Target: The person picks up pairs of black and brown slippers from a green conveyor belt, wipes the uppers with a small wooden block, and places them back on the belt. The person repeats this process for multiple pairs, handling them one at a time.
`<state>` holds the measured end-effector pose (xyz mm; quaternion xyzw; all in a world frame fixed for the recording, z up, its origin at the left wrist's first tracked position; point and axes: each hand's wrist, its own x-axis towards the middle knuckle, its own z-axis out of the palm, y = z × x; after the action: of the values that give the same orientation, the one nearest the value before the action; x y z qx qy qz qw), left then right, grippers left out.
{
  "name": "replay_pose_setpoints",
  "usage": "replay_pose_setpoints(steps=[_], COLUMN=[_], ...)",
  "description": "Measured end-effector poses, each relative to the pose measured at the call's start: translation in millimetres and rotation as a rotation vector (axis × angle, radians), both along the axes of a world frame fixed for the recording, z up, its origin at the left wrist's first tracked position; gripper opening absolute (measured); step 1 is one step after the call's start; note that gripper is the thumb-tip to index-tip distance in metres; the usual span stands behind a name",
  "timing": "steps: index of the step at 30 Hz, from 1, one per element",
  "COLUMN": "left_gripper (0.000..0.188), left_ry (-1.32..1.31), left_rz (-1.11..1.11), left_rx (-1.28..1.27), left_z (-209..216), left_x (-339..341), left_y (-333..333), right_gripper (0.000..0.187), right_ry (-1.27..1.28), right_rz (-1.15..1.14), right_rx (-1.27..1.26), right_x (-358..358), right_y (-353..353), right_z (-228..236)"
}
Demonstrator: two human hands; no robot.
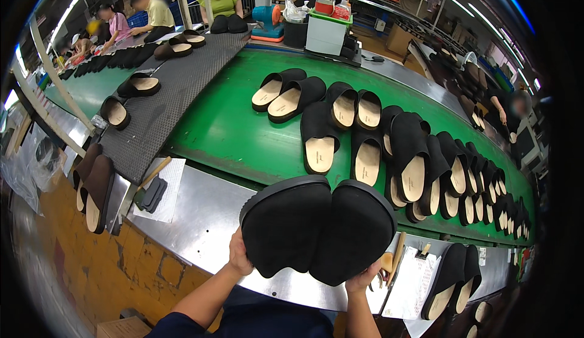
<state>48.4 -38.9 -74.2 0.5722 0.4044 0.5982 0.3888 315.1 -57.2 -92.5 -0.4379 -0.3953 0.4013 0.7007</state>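
A pair of black clogs is held up side by side in front of me, their broad dark uppers toward me and their thick sole edges along the top. My left hand [239, 254] is closed on the outer side of the left clog [285, 231]. On the right clog [354, 231], my right hand [364, 279] grips the lower outer side. Both hands' fingers are partly hidden behind the shoes. Just beyond, several black clogs with tan insoles, one of them a clog [319, 146] lying toe away, rest on the green conveyor belt [213, 116].
A steel ledge [188, 240] runs along the belt's near side, bearing paper sheets [413, 283], dark pads [153, 193] and another black pair [447, 277]. Brown clogs [97, 192] stand at left, near a grey textured belt [176, 88]. Several people work farther off.
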Motion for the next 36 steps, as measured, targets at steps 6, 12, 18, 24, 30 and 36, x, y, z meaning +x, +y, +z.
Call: replay_pose_setpoints(steps=[6,12,18,24,30,36], left_gripper=[0.078,0.077,0.085,0.053,0.047,0.046], left_ry=[0.043,-0.100,-0.148,-0.012,0.055,0.008], left_rz=[0.020,0.041,0.051,0.094,0.100,0.108], left_rx=[0.007,-0.053,0.037,-0.109,-0.303,-0.409], left_z=[-2.0,-54.7,-25.7,-7.7,34.5,31.9], left_x=[-2.4,-9.4,5.7,-0.6,11.4,8.6], left_y=[-2.5,-10.2,-5.1,7.5,-9.1,-17.9], right_gripper=[0.076,0.076,0.065,0.039,0.043,0.041], right_ry=[-0.065,-0.133,-0.309,-0.503,-0.608,-0.352], right_rz=[0.013,0.024,0.013,0.030,0.026,0.100], right_rx=[0.023,0.033,0.044,-0.074,-0.237,-0.265], right_x=[-1.6,0.2,2.0,8.7,0.1,11.6], right_y=[0.3,-2.0,2.5,6.8,-1.2,-16.6], right_z=[5.6,8.2,21.2,56.6,59.8,20.2])
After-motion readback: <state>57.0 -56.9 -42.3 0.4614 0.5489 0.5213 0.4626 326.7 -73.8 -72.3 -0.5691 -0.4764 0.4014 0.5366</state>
